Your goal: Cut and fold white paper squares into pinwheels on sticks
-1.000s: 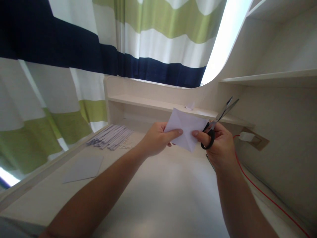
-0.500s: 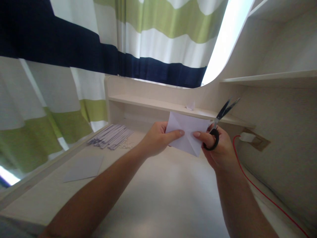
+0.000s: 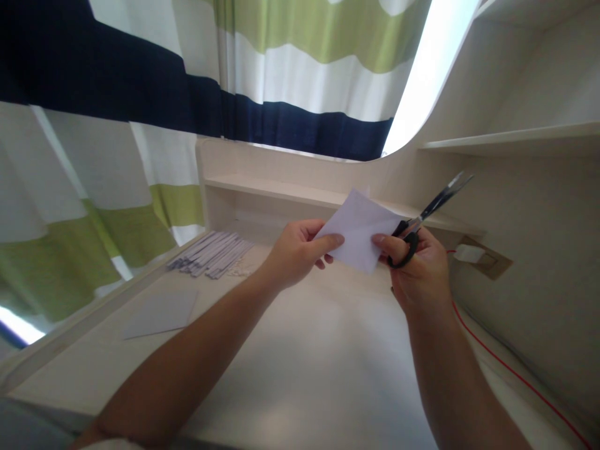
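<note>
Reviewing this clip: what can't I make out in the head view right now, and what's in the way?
All in the head view:
1. Paper: its far face, turned away from the camera.
2. Left hand: part of the fingers, behind the paper.
3. Red cord: one stretch, behind the right hand; its lower run, cut off by the bottom edge.
4. Scraps by the strips: too small and blurred to identify.

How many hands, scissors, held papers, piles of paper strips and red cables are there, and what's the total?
Hands, left hand and right hand: 2
Scissors: 1
Held paper: 1
Pile of paper strips: 1
Red cable: 1
Total: 6
</note>
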{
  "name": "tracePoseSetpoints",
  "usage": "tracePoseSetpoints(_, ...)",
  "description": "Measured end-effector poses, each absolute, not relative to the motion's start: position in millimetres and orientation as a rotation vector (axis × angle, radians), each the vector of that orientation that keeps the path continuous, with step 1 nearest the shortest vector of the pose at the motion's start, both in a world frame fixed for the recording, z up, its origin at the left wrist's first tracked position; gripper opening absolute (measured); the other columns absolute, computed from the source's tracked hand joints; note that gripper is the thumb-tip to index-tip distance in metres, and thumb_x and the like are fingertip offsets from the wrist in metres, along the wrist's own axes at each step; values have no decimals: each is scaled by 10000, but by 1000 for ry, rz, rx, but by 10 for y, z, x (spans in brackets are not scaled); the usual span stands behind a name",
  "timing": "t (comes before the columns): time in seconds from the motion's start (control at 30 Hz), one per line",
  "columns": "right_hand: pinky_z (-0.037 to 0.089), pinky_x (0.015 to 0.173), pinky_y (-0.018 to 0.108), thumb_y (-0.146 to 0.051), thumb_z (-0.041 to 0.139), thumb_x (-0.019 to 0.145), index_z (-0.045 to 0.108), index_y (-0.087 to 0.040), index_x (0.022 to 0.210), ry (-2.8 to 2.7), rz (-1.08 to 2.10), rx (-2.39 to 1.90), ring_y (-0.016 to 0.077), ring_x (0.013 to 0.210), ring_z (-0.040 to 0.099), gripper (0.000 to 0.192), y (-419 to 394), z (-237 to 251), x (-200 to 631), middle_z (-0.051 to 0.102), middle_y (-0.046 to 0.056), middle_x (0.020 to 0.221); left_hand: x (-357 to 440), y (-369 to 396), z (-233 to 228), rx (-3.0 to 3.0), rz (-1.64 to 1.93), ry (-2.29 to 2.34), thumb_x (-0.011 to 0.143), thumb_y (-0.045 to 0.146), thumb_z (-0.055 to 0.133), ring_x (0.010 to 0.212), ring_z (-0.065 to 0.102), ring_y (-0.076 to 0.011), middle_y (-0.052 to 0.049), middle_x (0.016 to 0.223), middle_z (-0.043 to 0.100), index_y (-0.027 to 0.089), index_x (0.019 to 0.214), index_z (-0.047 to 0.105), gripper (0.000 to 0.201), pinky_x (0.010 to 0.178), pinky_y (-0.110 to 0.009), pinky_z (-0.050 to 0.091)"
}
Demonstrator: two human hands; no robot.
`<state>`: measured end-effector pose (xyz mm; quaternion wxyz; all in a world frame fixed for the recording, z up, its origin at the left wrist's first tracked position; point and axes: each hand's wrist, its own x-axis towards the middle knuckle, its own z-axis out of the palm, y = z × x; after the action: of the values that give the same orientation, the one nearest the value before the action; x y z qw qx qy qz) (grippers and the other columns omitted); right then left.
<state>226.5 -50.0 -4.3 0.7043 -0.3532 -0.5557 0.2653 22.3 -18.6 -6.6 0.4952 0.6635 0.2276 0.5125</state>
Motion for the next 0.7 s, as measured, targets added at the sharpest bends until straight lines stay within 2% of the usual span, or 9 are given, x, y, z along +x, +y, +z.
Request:
tracePoseSetpoints(0.2,520,592,332,-360,891,735,607,-278,819,-1263,577,-837,177,652,594,306,-487,-75,2252,642,-4,796,223,-197,-72,1628,1218,542,861,473,789,591,624,-109,-28,706,698,149,863,764,325,502,-203,488)
tracePoseSetpoints(0.5,570,588,315,-341,930,731,706,-223,828,-1373,717,-874,171,589,668,271,-562,-9,2321,705,9,710,108,-153,-6,1654,1357,629,869,429,778,546,610,-116,-23,620,677,147,814,757,288,483,-202,476)
tracePoseSetpoints(0.6,574,662,314,-390,915,767,742,-199,881,-1512,756,-956,178,680,691,282,-609,49,2404,750,47,827,19,-147,46,1637,1487,659,867,430,777,537,611,-118,-30,627,691,146,793,758,293,479,-204,471)
tracePoseSetpoints(0.7,521,669,286,-437,888,806,757,-196,954,-1678,758,-1062,164,747,650,311,-647,93,2485,737,54,915,-75,-159,93,1630,1665,675,865,472,785,540,610,-117,-27,623,689,150,763,746,340,491,-203,478)
